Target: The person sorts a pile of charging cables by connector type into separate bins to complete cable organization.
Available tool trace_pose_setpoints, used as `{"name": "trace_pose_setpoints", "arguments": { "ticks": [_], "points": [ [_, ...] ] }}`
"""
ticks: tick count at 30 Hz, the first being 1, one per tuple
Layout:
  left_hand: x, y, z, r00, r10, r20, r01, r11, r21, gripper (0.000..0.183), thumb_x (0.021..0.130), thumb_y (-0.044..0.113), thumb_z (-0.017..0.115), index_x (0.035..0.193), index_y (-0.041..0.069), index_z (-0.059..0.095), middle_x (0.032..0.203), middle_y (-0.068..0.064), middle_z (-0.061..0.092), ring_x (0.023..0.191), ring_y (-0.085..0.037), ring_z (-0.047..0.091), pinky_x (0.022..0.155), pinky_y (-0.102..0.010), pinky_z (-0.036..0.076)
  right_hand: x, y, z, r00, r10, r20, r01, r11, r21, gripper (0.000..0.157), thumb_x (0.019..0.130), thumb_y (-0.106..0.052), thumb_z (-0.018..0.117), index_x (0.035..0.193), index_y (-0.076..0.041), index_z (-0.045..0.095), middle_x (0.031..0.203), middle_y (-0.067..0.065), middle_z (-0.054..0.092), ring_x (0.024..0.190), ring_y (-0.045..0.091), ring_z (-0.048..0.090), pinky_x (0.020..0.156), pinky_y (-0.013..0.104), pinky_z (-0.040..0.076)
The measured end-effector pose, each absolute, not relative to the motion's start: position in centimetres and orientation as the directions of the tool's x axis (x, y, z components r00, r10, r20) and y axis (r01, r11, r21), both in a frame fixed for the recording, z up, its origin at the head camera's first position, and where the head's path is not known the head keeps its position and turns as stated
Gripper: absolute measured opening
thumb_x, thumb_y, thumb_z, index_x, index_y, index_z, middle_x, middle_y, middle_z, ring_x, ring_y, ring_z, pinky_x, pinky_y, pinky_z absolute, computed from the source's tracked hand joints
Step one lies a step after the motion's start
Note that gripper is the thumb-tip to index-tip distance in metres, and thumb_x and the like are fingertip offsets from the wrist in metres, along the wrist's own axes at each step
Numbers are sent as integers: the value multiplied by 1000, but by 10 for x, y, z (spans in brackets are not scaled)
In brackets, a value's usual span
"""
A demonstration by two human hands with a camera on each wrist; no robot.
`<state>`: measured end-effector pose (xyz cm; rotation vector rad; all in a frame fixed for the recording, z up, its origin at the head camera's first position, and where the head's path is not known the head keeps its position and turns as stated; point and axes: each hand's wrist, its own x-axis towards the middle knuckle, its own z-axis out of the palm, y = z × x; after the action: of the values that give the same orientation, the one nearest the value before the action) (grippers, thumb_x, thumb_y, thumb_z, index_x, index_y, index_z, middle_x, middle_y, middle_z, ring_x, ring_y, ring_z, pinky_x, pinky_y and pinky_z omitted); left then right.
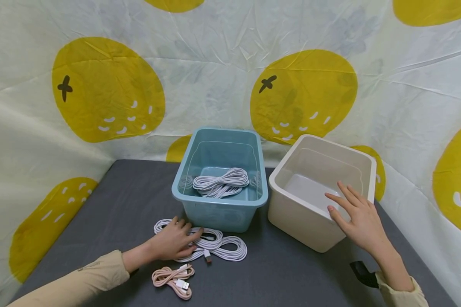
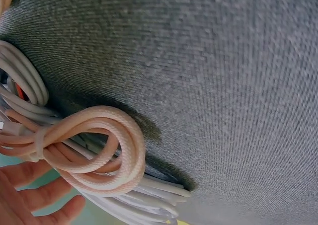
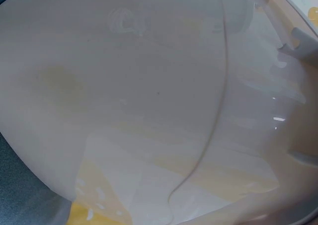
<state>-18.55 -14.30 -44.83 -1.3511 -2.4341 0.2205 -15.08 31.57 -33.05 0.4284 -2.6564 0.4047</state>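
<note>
My left hand reaches over white cables coiled in front of the blue bin, with its spread fingers on the coils. A dark-tipped plug pokes out of these coils. Nearer to me lies a pink braided cable, tied in a bundle; in the left wrist view its loop stands in front of some fingers. More white cable lies inside the blue bin. Over the near right rim of the beige bin my right hand hovers, fingers spread, holding nothing. The right wrist view shows only bin wall, not the hand.
Both bins stand side by side on a dark grey table, the beige one turned at an angle. Behind them hangs a pale cloth with big yellow fruit prints. A black strap sits by my right wrist.
</note>
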Motion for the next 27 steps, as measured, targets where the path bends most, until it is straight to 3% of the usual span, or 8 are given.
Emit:
{"name": "trace_pose_setpoints", "arguments": {
  "ticks": [12, 20, 27],
  "points": [
    [-192, -148, -452, -428, 865, 263, 827, 492, -273, 47, 82, 38, 58, 123, 17, 47, 98, -5, 54, 83, -20, 53, 68, -37, 42, -150, 317, -330, -857, -240, 455, -365, 908, -208, 35, 88, -29, 51, 118, -13, 58, 142, 15, 33, 129, 38, 29, 86, 61, 23],
    [-193, -148, -454, -333, 892, 304, 834, 429, -345, 51, 81, 33, 59, 127, 17, 46, 90, 0, 56, 73, -15, 52, 66, -34, 31, -151, 317, -330, -863, -240, 445, -361, 908, -211, 35, 88, -29, 51, 118, -13, 58, 143, 14, 32, 130, 37, 27, 86, 61, 22],
    [-194, -149, -455, -350, 885, 308, 845, 440, -304, 54, 85, 36, 50, 134, 16, 39, 92, -1, 54, 80, -17, 46, 69, -35, 27, -151, 317, -330, -860, -242, 450, -364, 908, -208, 35, 88, -29, 51, 118, -13, 58, 143, 14, 31, 131, 35, 27, 86, 61, 23]
  ]
}}
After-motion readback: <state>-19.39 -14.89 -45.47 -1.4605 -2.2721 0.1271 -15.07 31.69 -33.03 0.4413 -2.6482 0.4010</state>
